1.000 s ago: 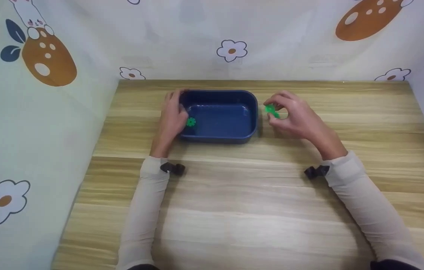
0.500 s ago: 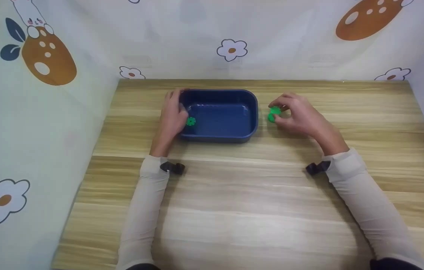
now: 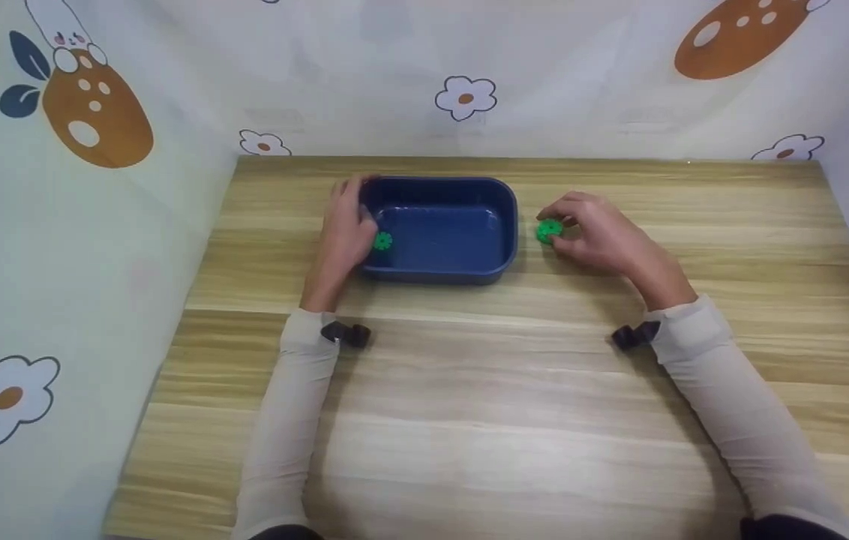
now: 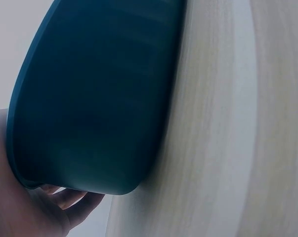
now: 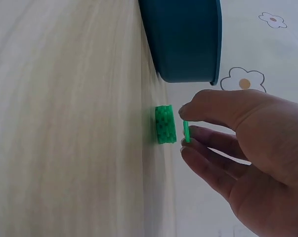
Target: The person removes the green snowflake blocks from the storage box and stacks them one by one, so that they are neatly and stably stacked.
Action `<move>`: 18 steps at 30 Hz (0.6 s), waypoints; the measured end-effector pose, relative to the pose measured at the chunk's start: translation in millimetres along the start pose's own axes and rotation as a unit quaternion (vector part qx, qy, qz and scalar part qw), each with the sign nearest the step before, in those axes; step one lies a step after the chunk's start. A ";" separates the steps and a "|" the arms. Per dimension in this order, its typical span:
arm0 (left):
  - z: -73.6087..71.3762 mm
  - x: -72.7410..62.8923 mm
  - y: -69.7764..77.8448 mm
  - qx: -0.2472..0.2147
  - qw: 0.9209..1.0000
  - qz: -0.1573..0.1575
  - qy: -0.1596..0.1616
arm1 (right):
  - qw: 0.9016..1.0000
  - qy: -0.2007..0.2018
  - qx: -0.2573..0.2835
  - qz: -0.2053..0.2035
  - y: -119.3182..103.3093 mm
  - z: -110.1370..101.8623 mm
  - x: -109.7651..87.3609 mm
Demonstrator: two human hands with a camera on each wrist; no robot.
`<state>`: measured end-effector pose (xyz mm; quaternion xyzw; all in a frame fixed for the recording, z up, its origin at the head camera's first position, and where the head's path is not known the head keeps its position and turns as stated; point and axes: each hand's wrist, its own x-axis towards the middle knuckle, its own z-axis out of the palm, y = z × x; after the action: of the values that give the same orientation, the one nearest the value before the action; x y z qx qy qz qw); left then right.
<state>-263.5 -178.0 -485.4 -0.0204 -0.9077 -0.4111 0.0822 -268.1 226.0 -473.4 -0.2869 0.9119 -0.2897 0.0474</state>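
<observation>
My left hand grips the left end of a deep blue plastic box, thumb over the rim; in the left wrist view its fingers curl behind the box wall. Inside the box, by that thumb, lies a green snowflake-shaped disc. To the right of the box, my right hand pinches another green disc between thumb and fingers. Just under it a short stack of like green discs stands on the table, with a narrow gap between the two in the right wrist view.
The wood-grain table meets a flower-printed cloth wall behind the box. A similar wall rises on the left. A black wrist camera sits at the left cuff, another black camera at the right cuff.
My right hand has moved a little right, away from the box, and down, so its green disc now lies over the stack. My left hand keeps its hold on the box.
</observation>
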 end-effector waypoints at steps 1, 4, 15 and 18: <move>0.0 0.1 0.1 -0.001 1.000 -0.001 -0.001 | 1.000 -0.001 -0.001 -0.002 0.0 0.3 0.1; -0.1 0.3 0.0 -0.002 1.000 -0.002 -0.001 | 1.000 -0.003 -0.003 -0.005 -0.2 1.3 0.1; 0.4 1.2 -0.8 0.007 1.000 0.006 0.000 | 0.999 0.012 -0.027 -0.014 0.1 2.5 -0.9; 0.9 0.9 -1.5 0.004 1.000 0.012 0.004 | 0.999 0.012 -0.029 -0.016 0.4 3.3 -1.5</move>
<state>-264.8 -178.4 -487.0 -0.0294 -0.9088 -0.4060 0.0914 -266.2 225.4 -476.5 -0.2987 0.9159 -0.2673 0.0233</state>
